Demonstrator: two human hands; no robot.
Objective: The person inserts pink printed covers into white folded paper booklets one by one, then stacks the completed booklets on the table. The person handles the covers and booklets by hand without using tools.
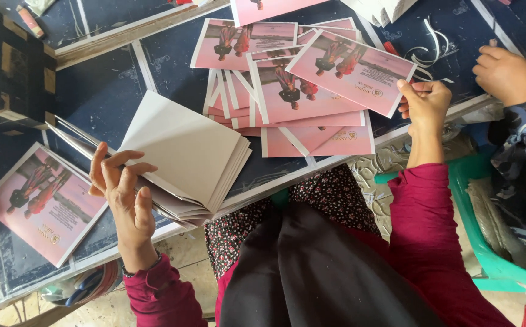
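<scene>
Our right hand (pixel 425 100) is pinched on the corner of a pink cover (pixel 352 69), top of the messy pink pile (pixel 302 103) on the dark blue table (pixel 102 91). Left hand (pixel 123 194) has its fingers spread loose, resting at the edge of the white folded stack (pixel 184 154), not gripping anything. One more pink card (pixel 45 203) sits left of that. Someone else's hand (pixel 508 72) rests on the table at far right, next to a green bin (pixel 487 254).
</scene>
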